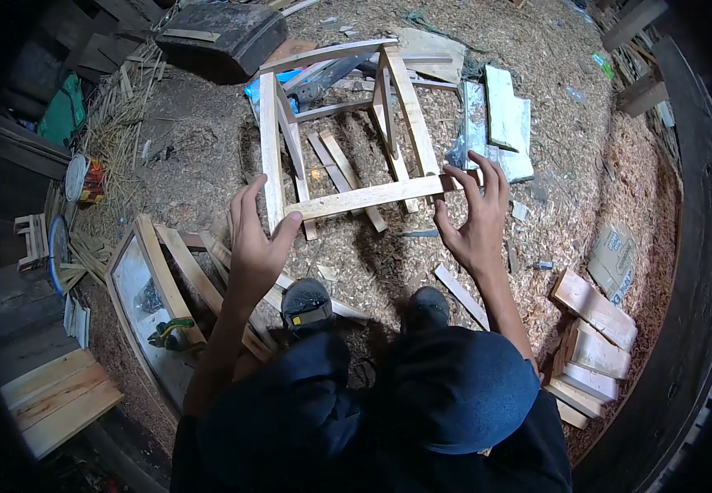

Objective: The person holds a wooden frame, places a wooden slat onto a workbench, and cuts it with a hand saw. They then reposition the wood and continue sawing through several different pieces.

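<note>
The pale, boxy wooden frame's (271, 140) straight near rail (364, 198) runs crosswise between the person's bare left hand (259, 246) and bare right hand (477, 222), fingers spread around its ends.

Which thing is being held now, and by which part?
The wooden frame, apparently, by its near corners: left hand at the left one, right hand at the right.

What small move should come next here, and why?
Probably a light inward squeeze on the near rail of the wooden frame: the left hand and right hand are at its opposite ends, seemingly well placed to press. Whether its joints are fully seated isn't clear.
</note>
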Available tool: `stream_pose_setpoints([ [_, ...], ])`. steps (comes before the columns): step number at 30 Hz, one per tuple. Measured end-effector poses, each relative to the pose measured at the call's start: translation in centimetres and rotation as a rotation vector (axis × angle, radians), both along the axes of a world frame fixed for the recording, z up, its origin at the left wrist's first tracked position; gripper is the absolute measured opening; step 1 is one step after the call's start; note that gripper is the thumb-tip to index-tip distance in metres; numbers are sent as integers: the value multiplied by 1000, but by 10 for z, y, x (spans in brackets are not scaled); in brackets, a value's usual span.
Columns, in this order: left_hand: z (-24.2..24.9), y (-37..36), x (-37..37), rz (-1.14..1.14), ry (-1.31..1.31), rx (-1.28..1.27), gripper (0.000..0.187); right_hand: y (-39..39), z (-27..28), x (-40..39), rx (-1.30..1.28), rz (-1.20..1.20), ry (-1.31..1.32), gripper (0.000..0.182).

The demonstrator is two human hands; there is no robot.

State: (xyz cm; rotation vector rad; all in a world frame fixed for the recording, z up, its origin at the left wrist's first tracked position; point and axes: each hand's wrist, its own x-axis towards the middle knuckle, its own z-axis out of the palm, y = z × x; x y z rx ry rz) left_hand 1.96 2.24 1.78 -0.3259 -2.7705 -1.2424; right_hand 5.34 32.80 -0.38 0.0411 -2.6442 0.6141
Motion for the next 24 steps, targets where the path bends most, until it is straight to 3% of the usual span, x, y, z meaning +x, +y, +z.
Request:
stream_pose_setpoints([
  [11, 28, 29, 0, -101, 134, -276, 46, 1, 3, 0, -22, 5, -4, 42],
  [17, 19, 64, -10, -284, 189, -196, 37, -1, 2, 0, -6, 6, 19, 43],
  [24, 3, 113, -12, -352, 342, -315, 40, -3, 5, 2, -66, -1, 5, 47],
])
